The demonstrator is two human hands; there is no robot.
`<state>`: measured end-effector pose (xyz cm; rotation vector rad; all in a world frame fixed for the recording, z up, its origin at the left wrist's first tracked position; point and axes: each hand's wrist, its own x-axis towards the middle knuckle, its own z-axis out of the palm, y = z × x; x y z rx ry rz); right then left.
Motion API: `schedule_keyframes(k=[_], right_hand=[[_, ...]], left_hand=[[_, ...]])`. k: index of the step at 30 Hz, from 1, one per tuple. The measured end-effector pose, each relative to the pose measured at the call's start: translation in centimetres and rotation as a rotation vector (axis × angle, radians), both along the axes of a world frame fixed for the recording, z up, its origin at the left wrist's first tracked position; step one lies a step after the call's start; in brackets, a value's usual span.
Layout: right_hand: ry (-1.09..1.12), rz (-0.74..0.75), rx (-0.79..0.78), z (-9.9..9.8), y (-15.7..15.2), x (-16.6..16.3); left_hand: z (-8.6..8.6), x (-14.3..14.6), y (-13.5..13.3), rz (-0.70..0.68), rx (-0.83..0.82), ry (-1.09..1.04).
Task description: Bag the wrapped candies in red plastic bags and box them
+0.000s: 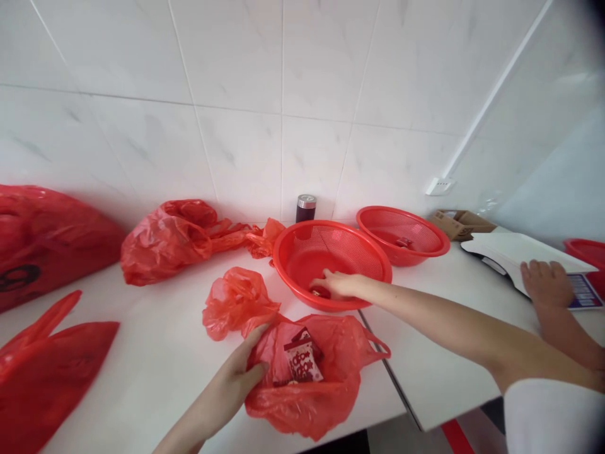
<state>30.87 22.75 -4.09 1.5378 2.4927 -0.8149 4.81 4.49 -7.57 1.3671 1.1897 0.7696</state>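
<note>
The left hand [236, 378] lay at the near edge of the bench [165, 353], its fingers [255, 337] clamped with the thumb on the left rim of an open red bag [307, 403], which held the mouth spread. Inside that mouth a small red-and-white packet [302, 362] stood just to the right of the thumb, close to it. Its long axis ran away from the person and leaned slightly left. The right hand [338, 284] reached in from the right, over the rim of the nearer red basket [302, 252], with its fingers curled downward on a small red item [320, 292] on the basket floor against the near wall. Whether those fingers had closed round the item or only rested on it could not be told. The basket stood directly beyond the bag, so the item lay just behind the bag mouth, above and slightly right of the packet. The right hand was the nearer hand to the item, and the left hand was the nearer to the packet. A second red basket [401, 230] stood behind and to the right. Another person's hand [546, 284] rested on a white device [515, 252] at the far right, well apart from both.
</note>
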Motion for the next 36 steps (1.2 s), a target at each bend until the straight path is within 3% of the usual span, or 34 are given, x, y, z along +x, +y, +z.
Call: schedule_keyframes(k=[3,6,11,15,18,21,23,28,32,36], right_hand=[[0.030,0.032,-0.061,-2.0,-0.5,-0.1],[0.061,0.011,-0.122,-1.9,-0.6,0.7],[0.170,-0.067,-0.174,2.0,-0.4,2.4],[0.547,-0.002,-0.083,5.0,-5.2,0.3],[0.400,0.101,0.079,5.6,-8.9,-1.8],[0.159,0.021,0.391,4.5,-10.1,-1.9],[-0.001,-0.011,0.485,2.9,-10.6,-1.0],[-0.252,0.041,0.489,-0.8,-16.1,2.0],[-0.298,-0.006,0.565,-1.1,-21.2,4.8],[-0.358,-0.144,0.607,-1.3,-21.5,7.8]], left_hand=[[-0.5,-0.4,-0.2,0.033,-0.018,0.012],[-0.6,-0.8,-0.4,0.045,-0.052,0.001],[-0.6,-1.1,-0.5,0.044,-0.070,-0.028],[-0.4,-0.4,0.0,0.025,-0.029,-0.039],[0.0,0.1,0.4,0.047,0.004,-0.052],[0.3,0.0,0.4,0.064,0.031,-0.043],[0.3,-0.6,0.2,0.071,0.045,-0.033],[-0.8,-2.8,-0.4,0.164,0.020,-0.003],[-1.6,-3.5,-0.4,0.197,-0.026,0.042],[-1.5,-3.4,-0.4,0.240,-0.022,0.034]])
